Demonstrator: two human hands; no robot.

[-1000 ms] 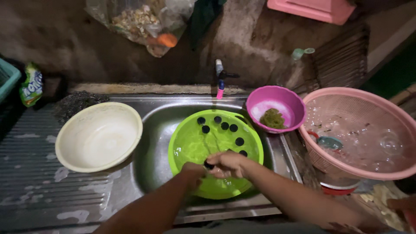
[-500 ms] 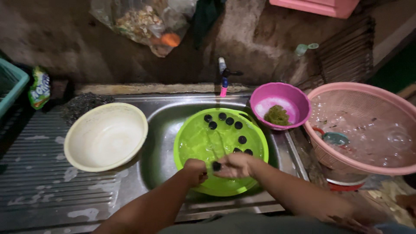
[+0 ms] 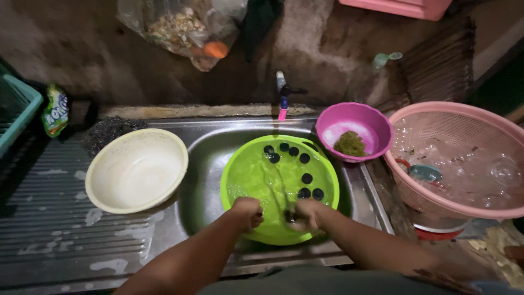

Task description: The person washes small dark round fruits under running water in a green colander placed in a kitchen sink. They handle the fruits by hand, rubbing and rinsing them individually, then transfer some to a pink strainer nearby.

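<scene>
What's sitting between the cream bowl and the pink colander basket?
In the head view, the green basin in the sink lies between the cream bowl and pink basket, with a small magenta bowl behind.

Right hand [image 3: 303,214] blurred; small dark thing in its fingers, can't tell what. Left hand [image 3: 248,211] closed, palm side hidden, unclear if it grips anything. Both hands cover the near rim of the green basin [image 3: 256,175]. Pink basket [image 3: 464,158]: right side cut by frame edge, contents seen only thru mesh, a glass and a teal item, rest unclear. Teal crate [image 3: 16,109] cut off at left edge. Hanging plastic bag [image 3: 180,30] cropped at top, contents indistinct. Pink box [image 3: 401,6] at top mostly out of frame.
</scene>
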